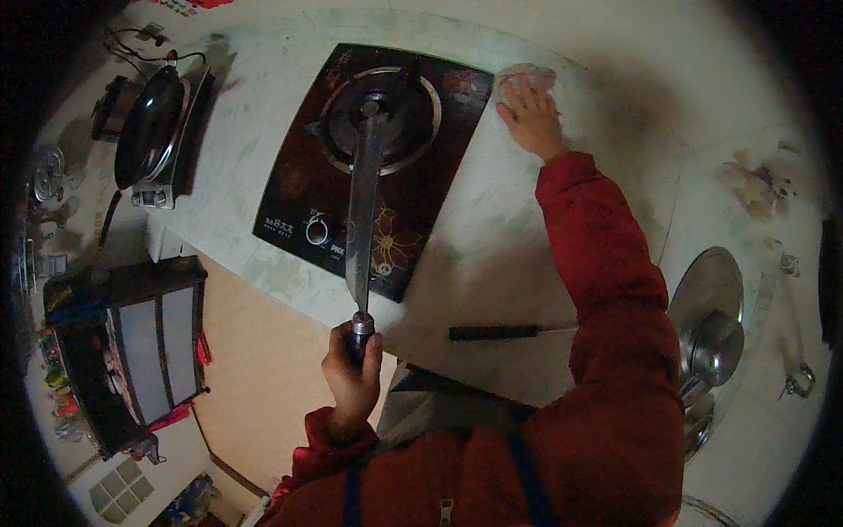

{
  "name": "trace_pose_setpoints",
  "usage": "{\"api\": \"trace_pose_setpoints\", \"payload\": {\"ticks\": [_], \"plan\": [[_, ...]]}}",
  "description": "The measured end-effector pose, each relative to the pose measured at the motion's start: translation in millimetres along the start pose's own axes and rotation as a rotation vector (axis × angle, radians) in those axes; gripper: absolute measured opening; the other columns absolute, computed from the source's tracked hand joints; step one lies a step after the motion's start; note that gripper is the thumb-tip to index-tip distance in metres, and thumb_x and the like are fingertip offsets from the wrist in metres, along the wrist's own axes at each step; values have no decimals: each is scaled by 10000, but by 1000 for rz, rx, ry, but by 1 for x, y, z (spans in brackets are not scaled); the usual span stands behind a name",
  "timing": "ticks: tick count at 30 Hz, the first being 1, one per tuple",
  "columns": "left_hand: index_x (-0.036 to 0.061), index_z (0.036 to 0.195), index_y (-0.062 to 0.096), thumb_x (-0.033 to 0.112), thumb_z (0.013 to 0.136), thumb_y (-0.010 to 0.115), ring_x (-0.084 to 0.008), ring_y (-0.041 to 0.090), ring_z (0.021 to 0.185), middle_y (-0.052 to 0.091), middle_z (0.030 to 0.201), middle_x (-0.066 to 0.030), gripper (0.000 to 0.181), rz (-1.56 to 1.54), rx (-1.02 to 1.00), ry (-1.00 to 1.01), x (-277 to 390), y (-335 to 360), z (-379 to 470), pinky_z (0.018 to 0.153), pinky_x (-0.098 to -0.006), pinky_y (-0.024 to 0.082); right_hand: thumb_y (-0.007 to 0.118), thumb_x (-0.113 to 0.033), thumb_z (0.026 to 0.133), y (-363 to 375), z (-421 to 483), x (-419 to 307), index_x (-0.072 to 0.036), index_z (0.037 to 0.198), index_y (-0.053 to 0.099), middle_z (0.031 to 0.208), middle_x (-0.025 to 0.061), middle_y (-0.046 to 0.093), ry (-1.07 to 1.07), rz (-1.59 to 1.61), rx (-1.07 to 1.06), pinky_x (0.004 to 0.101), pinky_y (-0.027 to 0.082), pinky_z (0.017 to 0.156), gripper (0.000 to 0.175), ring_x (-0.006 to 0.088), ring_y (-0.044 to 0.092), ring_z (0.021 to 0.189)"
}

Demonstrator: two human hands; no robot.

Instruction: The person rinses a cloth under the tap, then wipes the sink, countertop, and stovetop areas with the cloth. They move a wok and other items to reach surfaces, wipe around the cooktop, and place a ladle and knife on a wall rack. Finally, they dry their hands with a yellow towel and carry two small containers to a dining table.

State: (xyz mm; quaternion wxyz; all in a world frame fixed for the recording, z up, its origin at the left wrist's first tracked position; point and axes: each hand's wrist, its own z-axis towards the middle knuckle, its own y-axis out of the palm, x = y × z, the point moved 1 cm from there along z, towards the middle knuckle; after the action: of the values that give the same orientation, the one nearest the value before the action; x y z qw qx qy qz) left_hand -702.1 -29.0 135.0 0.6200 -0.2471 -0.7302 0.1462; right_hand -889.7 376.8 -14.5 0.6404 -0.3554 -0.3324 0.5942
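My left hand (pixel 355 375) is closed around the dark handle of a long-bladed knife (pixel 363 224), whose blade points away from me over a gas stove (pixel 303 178) with a black glass top. The blade's far end lies over the round burner (pixel 379 109). To the right of the stove, my right hand (pixel 530 115) is laid flat, fingers spread, on a crumpled pale cloth (pixel 527 71) on the countertop. Nearer my body, a tool with a black handle (pixel 494 332) and a thin metal shaft lies on the counter, partly hidden by my right sleeve.
A dark pan (pixel 151 125) sits on a second cooker (pixel 158 196) at the left, with cables behind it. Metal lids or bowls (pixel 714 342) are at the right. The counter's front edge (pixel 263 282) crosses below the stove; a dark cabinet (pixel 132 356) stands lower left.
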Motion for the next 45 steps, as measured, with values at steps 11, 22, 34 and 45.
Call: {"api": "trace_pose_setpoints", "payload": {"ticks": [11,22,34,45], "plan": [[-9,967,531,130,849,618,-67,434,539,514,626,-18,202,-89,-74,38,1,-39,-3,487,-227,371,513,-237,844,-113,-149,-141,-96,1170,540,1225,150,494,-174,290,-262,448,367,943,356,340,457,1128],[7,962,549,173,828,648,-88,454,549,550,647,-45,236,-95,-72,74,-21,-87,-11,510,-242,397,547,-157,817,-115,-153,-104,-66,1235,470,1214,188,437,334,-30,22,510,352,903,435,405,426,1083],[7,940,547,222,804,673,-147,536,532,572,632,-92,284,-153,77,68,-65,-115,18,517,-275,436,455,-292,927,-141,-76,-171,-20,1155,504,956,58,548,941,1200,-138,305,433,648,358,148,501,744],[3,1029,495,179,796,673,-193,623,606,635,725,-116,342,173,5,150,-147,-245,221,572,-302,498,491,-419,873,146,314,-252,-61,896,588,865,66,578,401,356,106,376,406,559,371,241,550,699]]}}
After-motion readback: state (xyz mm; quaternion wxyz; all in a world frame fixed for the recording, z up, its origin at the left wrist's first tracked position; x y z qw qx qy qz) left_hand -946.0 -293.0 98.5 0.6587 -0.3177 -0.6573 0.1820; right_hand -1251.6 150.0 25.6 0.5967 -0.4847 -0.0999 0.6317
